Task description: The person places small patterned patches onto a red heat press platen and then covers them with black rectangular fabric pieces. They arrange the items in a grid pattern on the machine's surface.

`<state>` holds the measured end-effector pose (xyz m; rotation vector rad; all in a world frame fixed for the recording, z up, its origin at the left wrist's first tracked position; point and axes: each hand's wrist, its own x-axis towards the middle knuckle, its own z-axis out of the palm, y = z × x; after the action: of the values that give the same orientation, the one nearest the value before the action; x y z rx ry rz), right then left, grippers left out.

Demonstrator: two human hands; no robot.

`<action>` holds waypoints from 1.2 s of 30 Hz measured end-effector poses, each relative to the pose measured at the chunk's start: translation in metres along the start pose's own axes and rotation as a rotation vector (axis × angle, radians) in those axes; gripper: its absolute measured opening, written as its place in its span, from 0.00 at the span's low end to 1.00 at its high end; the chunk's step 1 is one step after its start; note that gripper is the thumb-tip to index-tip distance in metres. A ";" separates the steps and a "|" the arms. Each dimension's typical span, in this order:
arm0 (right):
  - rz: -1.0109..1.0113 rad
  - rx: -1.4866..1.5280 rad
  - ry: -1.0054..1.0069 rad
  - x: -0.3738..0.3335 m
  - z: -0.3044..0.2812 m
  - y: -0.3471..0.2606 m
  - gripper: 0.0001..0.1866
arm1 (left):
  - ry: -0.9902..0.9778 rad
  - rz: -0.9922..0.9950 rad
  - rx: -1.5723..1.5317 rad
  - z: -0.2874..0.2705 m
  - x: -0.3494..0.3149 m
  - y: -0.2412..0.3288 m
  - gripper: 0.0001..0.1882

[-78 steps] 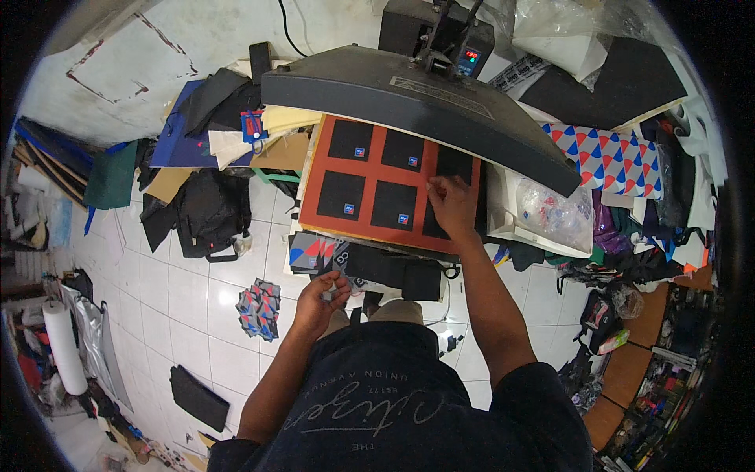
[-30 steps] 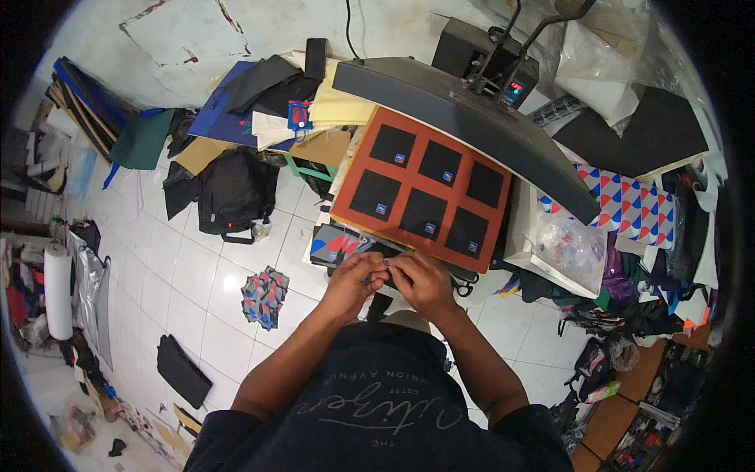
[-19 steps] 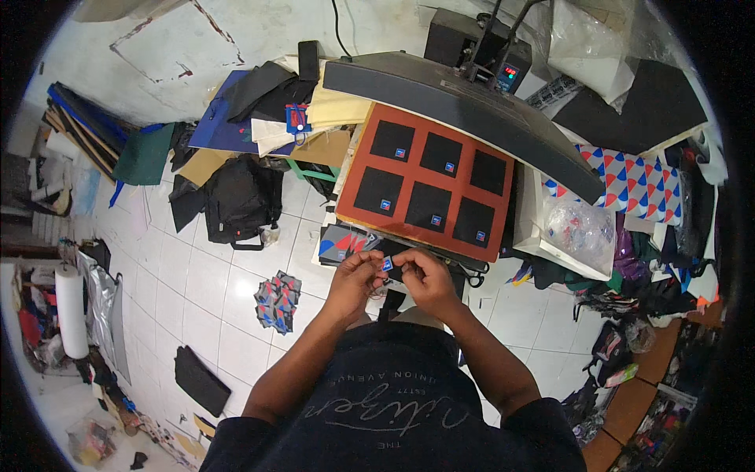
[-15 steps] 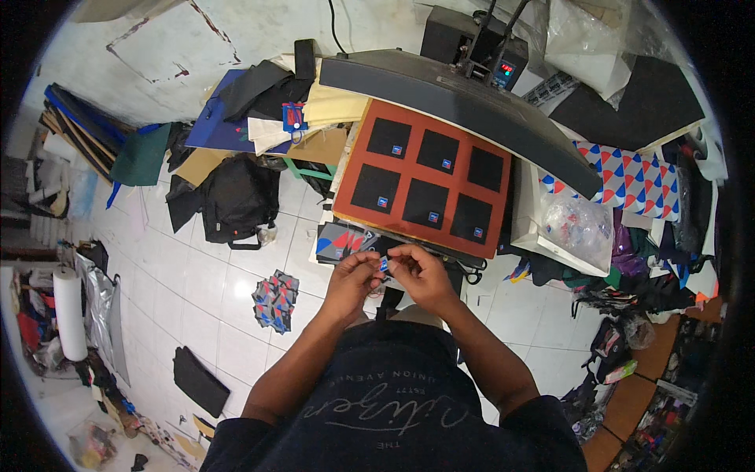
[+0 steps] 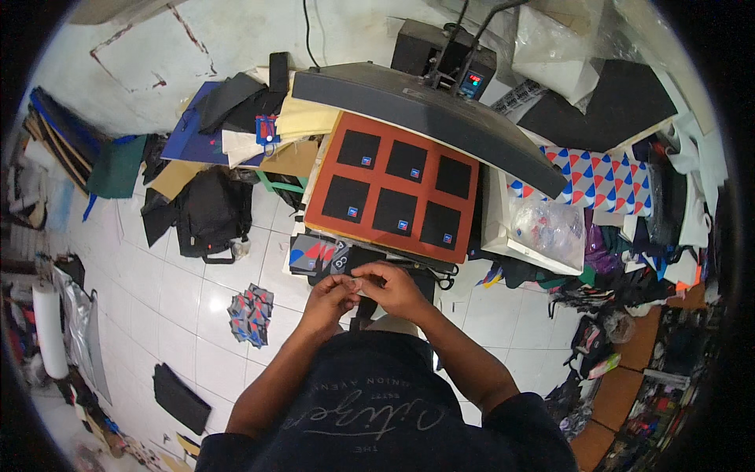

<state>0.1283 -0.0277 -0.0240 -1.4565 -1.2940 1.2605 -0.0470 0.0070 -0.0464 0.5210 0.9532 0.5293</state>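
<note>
In front of my body, both hands pinch a small pale transfer sticker [image 5: 358, 285] between their fingertips. My left hand [image 5: 329, 300] holds its left side, and my right hand [image 5: 391, 292] holds it from the right. Just beyond lies the orange-red pad [image 5: 379, 185] of an open heat press, with several black fabric squares [image 5: 346, 199] in two rows. Most squares carry a small blue logo near the lower right corner; the far right black square [image 5: 454, 175] shows none. The dark upper plate [image 5: 425, 110] of the press is raised over the pad's far edge.
Below the pad lie grey patterned pieces [image 5: 311, 256] and black-handled scissors [image 5: 446, 280]. To the right stands a white box [image 5: 497, 224] holding a clear plastic bag [image 5: 548, 224]. On the tiled floor are a black bag [image 5: 211, 211], a patterned stack [image 5: 251, 315] and folded black cloth [image 5: 181, 399].
The whole scene has shifted left in view. The sticker showed its blue face before; now a pale side shows between my fingers. The squares on the pad keep their places.
</note>
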 end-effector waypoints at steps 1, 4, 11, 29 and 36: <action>0.009 0.039 0.041 -0.001 0.004 0.004 0.09 | 0.028 -0.023 -0.018 0.001 0.000 0.001 0.03; 0.048 0.068 0.057 -0.003 0.007 0.012 0.10 | 0.044 0.011 -0.071 -0.001 -0.002 -0.001 0.05; 0.086 0.056 0.091 -0.006 0.006 0.014 0.11 | 0.071 -0.002 -0.093 -0.001 0.001 -0.004 0.03; 0.242 -0.440 0.346 0.059 -0.239 0.078 0.11 | 0.176 0.039 -0.041 -0.051 -0.014 -0.003 0.11; 0.121 -0.310 0.196 0.084 -0.271 0.116 0.11 | 0.234 -0.073 -0.043 -0.047 -0.010 -0.001 0.13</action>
<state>0.4142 0.0507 -0.0999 -1.8520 -1.3248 0.9924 -0.0919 0.0083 -0.0635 0.3896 1.1768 0.5511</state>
